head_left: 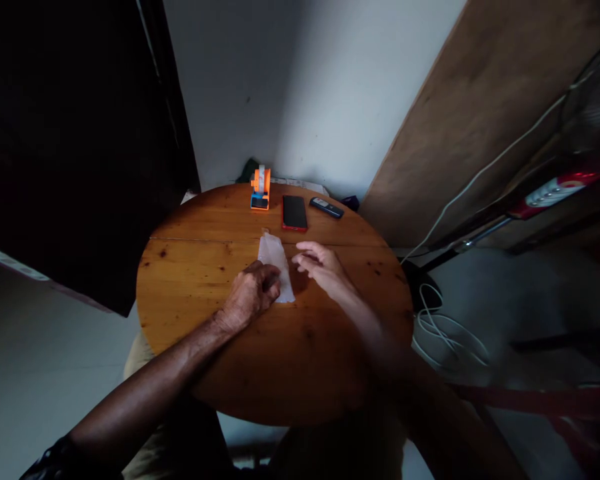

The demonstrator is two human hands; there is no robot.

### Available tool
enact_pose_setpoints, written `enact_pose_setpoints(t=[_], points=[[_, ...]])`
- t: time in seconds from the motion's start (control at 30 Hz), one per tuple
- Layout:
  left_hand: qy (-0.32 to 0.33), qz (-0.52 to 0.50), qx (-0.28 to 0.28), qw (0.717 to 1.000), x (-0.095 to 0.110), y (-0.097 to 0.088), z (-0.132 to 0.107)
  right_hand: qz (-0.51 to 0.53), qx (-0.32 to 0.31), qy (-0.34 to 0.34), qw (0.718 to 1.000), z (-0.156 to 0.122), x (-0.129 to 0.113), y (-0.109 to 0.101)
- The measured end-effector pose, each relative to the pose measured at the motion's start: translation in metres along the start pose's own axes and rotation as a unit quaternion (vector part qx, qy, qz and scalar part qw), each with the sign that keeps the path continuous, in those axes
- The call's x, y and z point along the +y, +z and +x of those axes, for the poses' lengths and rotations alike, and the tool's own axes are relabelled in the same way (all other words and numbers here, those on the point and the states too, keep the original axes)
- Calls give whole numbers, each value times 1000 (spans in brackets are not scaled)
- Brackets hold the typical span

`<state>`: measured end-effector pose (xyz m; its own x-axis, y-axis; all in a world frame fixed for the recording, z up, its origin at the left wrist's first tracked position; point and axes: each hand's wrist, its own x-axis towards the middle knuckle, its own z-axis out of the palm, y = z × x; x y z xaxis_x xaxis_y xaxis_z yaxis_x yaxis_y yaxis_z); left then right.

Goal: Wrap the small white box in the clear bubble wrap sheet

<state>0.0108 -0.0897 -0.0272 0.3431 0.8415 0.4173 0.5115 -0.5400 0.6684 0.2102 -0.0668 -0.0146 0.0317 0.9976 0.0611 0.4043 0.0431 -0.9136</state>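
On the wooden table lies a thin white piece of paper or film, long and narrow, slightly wrinkled. My left hand is over its left lower part, fingers curled and thumb pressed in. Whatever those fingers may pinch is hidden. To the right of the white piece hovers my right hand, apart from it, with its fingers stretched out and spread and nothing seen between them.
A round wooden table carries an orange and blue tape dispenser, a red-edged phone and a dark remote-like handset near its far edge. A pale wall rises behind. White cable coils on the floor at right.
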Motion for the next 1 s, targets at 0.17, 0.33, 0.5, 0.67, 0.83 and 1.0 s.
enact_pose_setpoints(t=[0.17,0.33,0.5,0.67,0.83,1.0], points=[[-15,2,-4,1000,-1,1,0,20,-57,159,985,16,-8,2],[0,-10,-1,1000,-2,2,0,11,-132,160,978,28,-20,15],[-1,-8,-3,1000,-1,0,0,15,-138,128,982,35,-14,24],[-12,-25,-2,1000,-1,1,1,43,-84,-6,996,31,-7,31],[-63,-22,-11,998,-2,1,1,16,-68,-104,992,7,-10,25],[-155,64,-28,985,3,-12,0,-63,-40,-152,986,-20,-13,18]])
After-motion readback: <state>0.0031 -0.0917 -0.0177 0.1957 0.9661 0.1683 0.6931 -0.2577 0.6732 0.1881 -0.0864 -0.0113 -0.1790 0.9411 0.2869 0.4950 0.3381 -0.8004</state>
